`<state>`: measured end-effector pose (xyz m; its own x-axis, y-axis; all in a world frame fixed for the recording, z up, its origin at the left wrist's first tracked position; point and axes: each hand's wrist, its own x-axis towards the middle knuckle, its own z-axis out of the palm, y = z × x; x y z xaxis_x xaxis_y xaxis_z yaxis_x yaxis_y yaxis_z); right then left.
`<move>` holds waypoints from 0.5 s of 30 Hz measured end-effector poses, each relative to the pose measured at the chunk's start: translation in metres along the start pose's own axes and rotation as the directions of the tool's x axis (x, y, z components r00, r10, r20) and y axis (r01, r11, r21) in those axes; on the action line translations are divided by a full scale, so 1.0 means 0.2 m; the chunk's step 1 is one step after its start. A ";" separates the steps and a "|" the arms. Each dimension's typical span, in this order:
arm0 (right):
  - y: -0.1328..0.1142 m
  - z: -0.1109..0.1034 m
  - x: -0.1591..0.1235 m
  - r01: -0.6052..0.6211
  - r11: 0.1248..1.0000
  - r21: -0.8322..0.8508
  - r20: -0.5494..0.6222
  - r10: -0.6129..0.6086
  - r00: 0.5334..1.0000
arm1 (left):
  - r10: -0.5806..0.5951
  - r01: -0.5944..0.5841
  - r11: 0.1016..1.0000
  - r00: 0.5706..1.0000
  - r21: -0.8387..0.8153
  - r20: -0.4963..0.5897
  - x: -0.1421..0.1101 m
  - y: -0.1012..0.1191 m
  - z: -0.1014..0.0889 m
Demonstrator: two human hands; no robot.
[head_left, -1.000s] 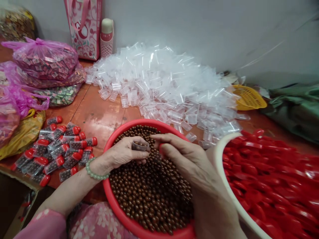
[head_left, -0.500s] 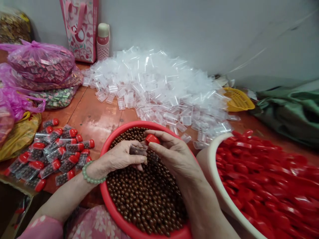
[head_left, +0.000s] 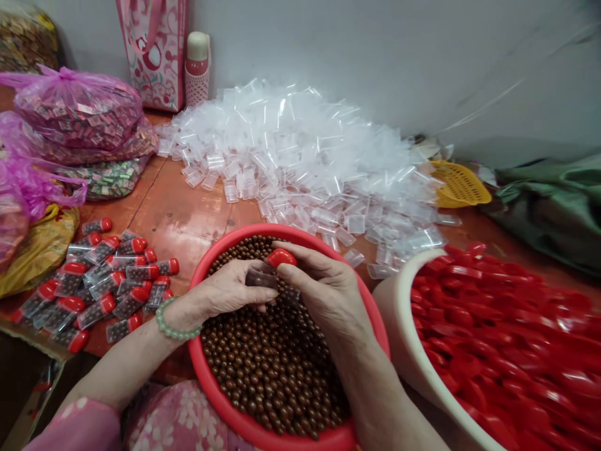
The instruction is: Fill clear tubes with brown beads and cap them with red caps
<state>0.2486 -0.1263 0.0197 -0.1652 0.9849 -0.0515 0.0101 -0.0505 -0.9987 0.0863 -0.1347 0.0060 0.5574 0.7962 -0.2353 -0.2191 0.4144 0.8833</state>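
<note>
My left hand [head_left: 235, 288], with a green bead bracelet [head_left: 171, 321] on its wrist, is closed around a small clear plastic container [head_left: 261, 280]. Brown balls showed in this container a moment ago; now its contents are hard to make out. In my right hand [head_left: 323, 285] a red cap [head_left: 281, 257] is pinched between thumb and fingers, right at the container's open end. Whether the cap touches it I cannot tell. Both hands are over a red basin [head_left: 197, 351] full of glossy brown balls [head_left: 267, 369].
A white tub [head_left: 404, 294] of red caps [head_left: 507, 332] stands at right. Clear containers [head_left: 291, 150] are heaped by the wall. Capped, filled containers [head_left: 103, 275] lie at left, near purple bags [head_left: 79, 113]. Behind are a yellow basket [head_left: 462, 183], a pink bag [head_left: 157, 56] and a bottle [head_left: 197, 69].
My right hand has brought the red cap leftward to the container's end. The left hand still holds the container, now tipped a little. The camera view has shifted slightly.
</note>
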 end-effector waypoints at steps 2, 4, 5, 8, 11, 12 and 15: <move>-0.01 0.03 -0.01 0.040 0.998 -0.044 -0.001 -0.040 0.999 | 0.009 -0.008 1.000 1.000 -0.008 0.006 0.00 -0.01 0.00; -0.02 0.05 -0.01 0.086 0.992 -0.095 -0.002 -0.087 0.996 | 0.014 -0.014 1.000 1.000 0.009 0.009 0.00 -0.02 -0.01; -0.02 0.06 -0.02 0.107 0.987 -0.124 -0.001 -0.108 0.994 | 0.016 -0.016 1.000 1.000 0.024 0.014 0.01 -0.03 -0.01; -0.01 0.07 -0.02 0.166 0.964 -0.205 0.015 -0.167 0.986 | 0.019 -0.021 0.999 0.999 0.048 0.034 0.00 -0.02 -0.01; 0.00 0.07 -0.02 0.226 0.933 -0.281 0.037 -0.225 0.974 | 0.019 -0.020 0.999 0.999 0.041 0.029 0.00 0.00 0.00; 0.00 0.07 -0.02 0.241 0.922 -0.304 0.043 -0.240 0.970 | 0.017 -0.018 0.999 1.000 0.045 0.023 0.00 0.00 0.00; 0.00 0.06 -0.02 0.278 0.890 -0.362 0.059 -0.275 0.960 | 0.007 -0.007 0.997 1.000 0.075 0.004 -0.01 -0.01 0.00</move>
<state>0.2373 -0.1317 0.0197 -0.2191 0.9493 0.2256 0.3205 0.2884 -0.9023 0.0852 -0.1365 0.0047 0.5592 0.7973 -0.2272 -0.1626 0.3743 0.9129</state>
